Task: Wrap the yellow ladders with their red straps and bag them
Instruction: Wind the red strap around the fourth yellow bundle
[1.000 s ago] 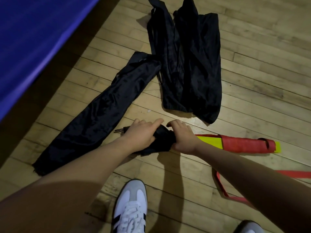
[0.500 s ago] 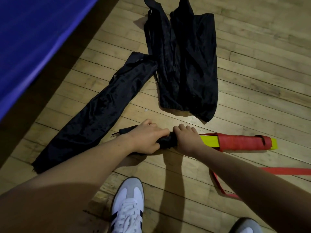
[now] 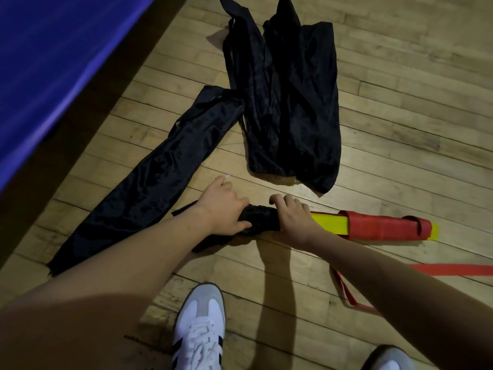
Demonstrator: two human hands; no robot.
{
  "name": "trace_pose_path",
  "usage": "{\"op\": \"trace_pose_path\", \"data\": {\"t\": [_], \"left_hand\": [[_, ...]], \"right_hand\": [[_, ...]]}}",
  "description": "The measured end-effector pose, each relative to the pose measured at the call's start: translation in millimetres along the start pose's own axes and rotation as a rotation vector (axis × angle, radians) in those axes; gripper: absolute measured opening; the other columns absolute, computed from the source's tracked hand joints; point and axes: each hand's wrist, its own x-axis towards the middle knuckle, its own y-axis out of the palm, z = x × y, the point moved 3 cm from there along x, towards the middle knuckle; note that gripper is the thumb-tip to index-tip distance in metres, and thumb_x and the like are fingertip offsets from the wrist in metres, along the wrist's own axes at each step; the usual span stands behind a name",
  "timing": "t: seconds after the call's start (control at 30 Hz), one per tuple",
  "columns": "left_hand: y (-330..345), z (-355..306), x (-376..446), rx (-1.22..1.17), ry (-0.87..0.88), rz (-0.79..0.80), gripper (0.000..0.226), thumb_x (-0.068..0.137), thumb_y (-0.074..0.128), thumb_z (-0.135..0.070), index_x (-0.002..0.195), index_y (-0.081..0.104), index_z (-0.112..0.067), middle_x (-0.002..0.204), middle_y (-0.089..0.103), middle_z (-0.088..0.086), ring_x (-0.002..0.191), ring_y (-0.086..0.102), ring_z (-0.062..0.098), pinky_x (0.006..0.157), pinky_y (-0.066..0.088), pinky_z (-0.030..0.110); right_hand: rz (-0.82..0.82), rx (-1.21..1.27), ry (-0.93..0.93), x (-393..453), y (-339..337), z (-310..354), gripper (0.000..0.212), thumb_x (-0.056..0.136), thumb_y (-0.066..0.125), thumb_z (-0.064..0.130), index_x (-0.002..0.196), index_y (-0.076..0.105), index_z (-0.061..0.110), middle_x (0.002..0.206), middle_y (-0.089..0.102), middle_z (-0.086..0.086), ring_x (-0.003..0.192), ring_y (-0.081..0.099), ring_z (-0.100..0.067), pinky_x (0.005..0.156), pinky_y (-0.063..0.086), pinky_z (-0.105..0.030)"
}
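Head view: both hands [image 3: 224, 209] [image 3: 293, 220] grip one black bag [image 3: 258, 220] over one yellow ladder [image 3: 329, 222].

You are standing in a gym or sports hall. Under your white sneakers [image 3: 198, 332] runs a varnished floor [image 3: 400, 108] of narrow pale wooden boards, and a thick blue padded mat [image 3: 53, 54] fills the upper left, beside a dark border strip [image 3: 88, 108].

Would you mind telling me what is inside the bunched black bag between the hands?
The yellow ladder bundle wrapped in its red strap enters the bunched black fabric bag; how far in is hidden by fabric and both hands.
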Motion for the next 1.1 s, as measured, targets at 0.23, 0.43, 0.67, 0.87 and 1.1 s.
{"op": "trace_pose_path", "data": {"t": [0.23, 0.43, 0.67, 0.87, 1.1], "left_hand": [[-15.3, 9.6, -5.5, 0.142, 0.033, -0.058, 0.048, 0.098, 0.035, -0.053, 0.114, 0.061, -0.015, 0.102, 0.069, 0.005, 0.103, 0.057, 0.025, 0.096, 0.030, 0.036], [-2.9, 4.8, -20.7, 0.080, 0.141, -0.152, 0.029, 0.098, 0.041, -0.021, 0.115, 0.063, -0.016, 0.125, 0.053, 0.002, 0.117, 0.044, 0.022, 0.105, 0.023, 0.036], [-0.2, 11.2, -22.6, -0.211, -0.094, -0.104, 0.045, 0.099, 0.035, -0.050, 0.128, 0.044, -0.018, 0.123, 0.056, 0.002, 0.110, 0.056, 0.022, 0.091, 0.039, 0.037], [15.6, 26.2, -6.3, -0.314, -0.299, 0.025, 0.059, 0.100, 0.043, -0.035, 0.150, 0.015, -0.021, 0.138, 0.036, 0.013, 0.099, 0.058, 0.032, 0.065, 0.043, 0.036], [6.9, 31.4, -7.2, -0.310, -0.205, -0.226, 0.020, 0.092, 0.050, -0.020, 0.108, 0.059, -0.011, 0.120, 0.049, 0.004, 0.118, 0.041, 0.025, 0.101, 0.026, 0.034]], "right_hand": [[0.010, -0.080, 0.073, 0.6, -8.2, -0.8, 0.048, 0.081, 0.065, 0.023, 0.120, 0.041, 0.010, 0.120, 0.041, -0.010, 0.112, 0.043, -0.031, 0.096, 0.032, -0.040], [-0.011, -0.149, 0.105, 4.3, -10.4, 1.2, 0.049, 0.088, 0.055, 0.026, 0.134, 0.039, 0.019, 0.127, 0.046, -0.008, 0.118, 0.047, -0.032, 0.106, 0.025, -0.047], [0.000, 0.074, 0.129, 16.4, -9.0, 16.8, 0.043, 0.091, 0.053, 0.039, 0.130, 0.049, 0.023, 0.127, 0.051, -0.006, 0.124, 0.042, -0.027, 0.106, 0.020, -0.042], [-0.008, 0.082, 0.212, 35.1, -11.0, 31.5, 0.042, 0.092, 0.054, 0.040, 0.130, 0.052, 0.021, 0.127, 0.050, -0.009, 0.124, 0.041, -0.031, 0.102, 0.026, -0.040], [-0.130, 0.182, 0.216, 44.1, -16.9, 34.3, 0.020, 0.090, 0.051, 0.018, 0.104, 0.066, 0.018, 0.109, 0.059, -0.006, 0.109, 0.052, -0.028, 0.090, 0.025, -0.037]]}}
